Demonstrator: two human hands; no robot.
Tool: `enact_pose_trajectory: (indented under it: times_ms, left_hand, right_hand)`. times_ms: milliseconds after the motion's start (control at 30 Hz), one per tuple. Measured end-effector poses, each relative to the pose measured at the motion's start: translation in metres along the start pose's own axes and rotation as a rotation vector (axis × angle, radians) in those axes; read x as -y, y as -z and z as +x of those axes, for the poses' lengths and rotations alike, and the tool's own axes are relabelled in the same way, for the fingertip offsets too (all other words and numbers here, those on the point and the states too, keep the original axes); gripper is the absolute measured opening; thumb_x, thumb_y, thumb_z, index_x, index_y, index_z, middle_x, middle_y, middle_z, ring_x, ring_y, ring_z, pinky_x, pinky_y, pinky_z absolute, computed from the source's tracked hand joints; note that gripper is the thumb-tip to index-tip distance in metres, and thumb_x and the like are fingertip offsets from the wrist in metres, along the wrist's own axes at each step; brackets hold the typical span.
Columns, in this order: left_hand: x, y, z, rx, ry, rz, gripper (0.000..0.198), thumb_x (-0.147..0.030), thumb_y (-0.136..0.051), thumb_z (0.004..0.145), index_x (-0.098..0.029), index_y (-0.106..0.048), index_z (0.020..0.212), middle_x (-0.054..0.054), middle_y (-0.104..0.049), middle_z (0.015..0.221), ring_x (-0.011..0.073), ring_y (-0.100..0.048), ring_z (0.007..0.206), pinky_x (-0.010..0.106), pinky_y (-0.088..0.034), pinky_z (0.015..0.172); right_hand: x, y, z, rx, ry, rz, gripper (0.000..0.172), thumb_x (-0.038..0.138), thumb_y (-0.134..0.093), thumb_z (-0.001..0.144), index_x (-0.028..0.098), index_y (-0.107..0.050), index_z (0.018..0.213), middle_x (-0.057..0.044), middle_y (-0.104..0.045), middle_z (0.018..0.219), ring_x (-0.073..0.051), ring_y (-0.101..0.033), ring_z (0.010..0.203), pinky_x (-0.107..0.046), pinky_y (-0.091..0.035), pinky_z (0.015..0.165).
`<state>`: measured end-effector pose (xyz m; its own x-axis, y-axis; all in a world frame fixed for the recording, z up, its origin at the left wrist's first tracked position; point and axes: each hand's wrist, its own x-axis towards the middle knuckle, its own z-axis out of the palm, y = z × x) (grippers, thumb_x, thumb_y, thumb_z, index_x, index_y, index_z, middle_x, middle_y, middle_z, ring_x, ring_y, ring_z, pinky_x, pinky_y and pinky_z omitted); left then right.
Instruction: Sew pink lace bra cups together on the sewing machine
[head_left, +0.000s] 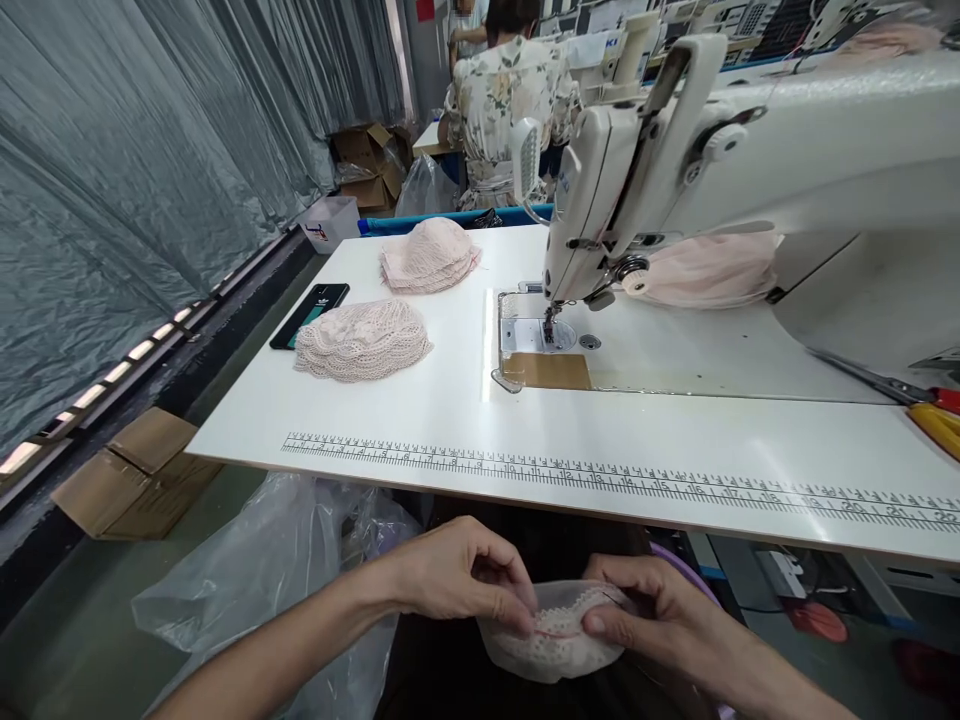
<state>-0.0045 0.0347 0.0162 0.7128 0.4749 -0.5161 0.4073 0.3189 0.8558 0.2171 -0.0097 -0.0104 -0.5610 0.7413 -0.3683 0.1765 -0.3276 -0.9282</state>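
Note:
Over my lap, below the table's front edge, a pale lace-trimmed fabric cup (559, 650) is stretched between both hands. My left hand (480, 580) pinches its left side, thumb and fingers pressed together on the lace. On the right side, my right hand (645, 610) grips the edge with the thumb on top. A thin pink line runs across the lace between the thumbs. On the white table (420, 410) lie two stacks of pink lace cups, a nearer stack (364, 340) and a farther stack (429, 255).
A white sewing machine (600, 200) stands at the right, with pink fabric (712, 270) behind its needle. A black phone (311, 315) touches the nearer stack. Scissors (892, 380) lie at the right edge. Plastic bags (262, 570) hang below left. A person (510, 100) is beyond the table.

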Motion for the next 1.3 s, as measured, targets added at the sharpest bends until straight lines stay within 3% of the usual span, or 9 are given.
enact_pose_trajectory:
  times_ms: [100, 233, 300, 433, 533, 667, 833, 1100, 1300]
  left_hand:
    - [0.005, 0.005, 0.000, 0.057, -0.076, 0.115, 0.022, -0.033, -0.074, 0.066, -0.016, -0.070, 0.079, -0.004, -0.049, 0.060, 0.0062, -0.041, 0.055, 0.017, -0.032, 0.052]
    - [0.009, 0.006, 0.003, 0.054, -0.206, 0.109, 0.011, -0.027, -0.072, 0.069, -0.016, -0.070, 0.070, -0.001, -0.055, 0.077, 0.0087, -0.051, 0.070, 0.018, -0.040, 0.065]
    - [0.010, 0.006, 0.003, 0.075, -0.170, 0.048, 0.010, -0.026, -0.067, 0.073, -0.016, -0.070, 0.073, 0.000, -0.061, 0.080, 0.0106, -0.056, 0.075, 0.020, -0.043, 0.071]
    - [0.014, 0.005, 0.001, 0.085, -0.102, 0.013, 0.015, -0.024, -0.059, 0.079, -0.015, -0.071, 0.078, 0.001, -0.065, 0.071, 0.0109, -0.060, 0.070, 0.019, -0.046, 0.069]
    - [0.014, 0.004, 0.000, 0.091, -0.048, -0.075, 0.015, -0.025, -0.067, 0.072, -0.015, -0.071, 0.082, 0.000, -0.066, 0.070, 0.0101, -0.059, 0.067, 0.019, -0.047, 0.068]
    - [0.013, -0.002, 0.005, 0.108, 0.030, -0.186, 0.030, -0.030, -0.077, 0.060, -0.015, -0.071, 0.085, -0.001, -0.066, 0.071, 0.0091, -0.058, 0.065, 0.019, -0.046, 0.068]
    - [0.017, -0.006, 0.011, 0.041, 0.058, -0.182, 0.036, -0.040, -0.079, 0.055, -0.013, -0.071, 0.078, -0.001, -0.062, 0.063, 0.0084, -0.054, 0.057, 0.020, -0.044, 0.062]
    - [0.014, -0.007, 0.007, 0.072, 0.064, -0.171, 0.033, -0.033, -0.081, 0.053, -0.015, -0.070, 0.077, -0.004, -0.060, 0.061, 0.0070, -0.050, 0.055, 0.018, -0.041, 0.059]
    - [0.016, -0.014, 0.015, -0.009, 0.055, -0.158, 0.032, -0.040, -0.077, 0.057, -0.013, -0.072, 0.074, -0.002, -0.060, 0.059, 0.0080, -0.050, 0.054, 0.019, -0.041, 0.057]
  right_hand:
    - [-0.001, 0.003, -0.001, 0.009, -0.008, -0.015, 0.035, 0.048, -0.061, 0.077, 0.016, -0.052, 0.067, 0.004, -0.042, 0.061, -0.010, -0.035, 0.058, -0.022, -0.026, 0.053]
    - [0.000, 0.004, -0.001, 0.005, -0.022, -0.043, 0.036, 0.049, -0.062, 0.076, 0.016, -0.051, 0.064, 0.004, -0.040, 0.060, -0.009, -0.033, 0.056, -0.022, -0.024, 0.051]
    - [0.002, 0.005, -0.002, 0.000, -0.029, -0.057, 0.037, 0.049, -0.062, 0.076, 0.016, -0.050, 0.063, 0.005, -0.038, 0.059, -0.009, -0.031, 0.055, -0.022, -0.023, 0.051]
    - [0.003, 0.005, -0.002, 0.009, -0.035, -0.075, 0.038, 0.049, -0.060, 0.077, 0.017, -0.049, 0.061, 0.005, -0.036, 0.058, -0.009, -0.030, 0.055, -0.022, -0.023, 0.050]
    - [0.003, 0.002, 0.000, -0.005, -0.037, -0.082, 0.036, 0.047, -0.060, 0.077, 0.017, -0.047, 0.060, 0.005, -0.035, 0.057, -0.009, -0.029, 0.054, -0.022, -0.023, 0.050]
    - [0.005, -0.001, 0.003, 0.002, -0.029, -0.110, 0.034, 0.042, -0.059, 0.077, 0.018, -0.044, 0.058, 0.007, -0.032, 0.055, -0.008, -0.026, 0.052, -0.022, -0.024, 0.050]
    - [0.005, 0.001, 0.001, -0.001, -0.033, -0.134, 0.033, 0.041, -0.059, 0.077, 0.018, -0.044, 0.059, 0.007, -0.032, 0.056, -0.008, -0.026, 0.052, -0.022, -0.024, 0.050]
    - [-0.002, -0.001, 0.005, 0.006, -0.049, -0.148, 0.028, 0.039, -0.059, 0.076, 0.017, -0.047, 0.063, 0.006, -0.036, 0.057, -0.008, -0.031, 0.054, -0.021, -0.024, 0.049]
    - [0.000, -0.002, 0.002, 0.008, -0.067, -0.189, 0.023, 0.037, -0.061, 0.076, 0.016, -0.053, 0.070, 0.005, -0.041, 0.060, -0.009, -0.035, 0.056, -0.020, -0.026, 0.050]
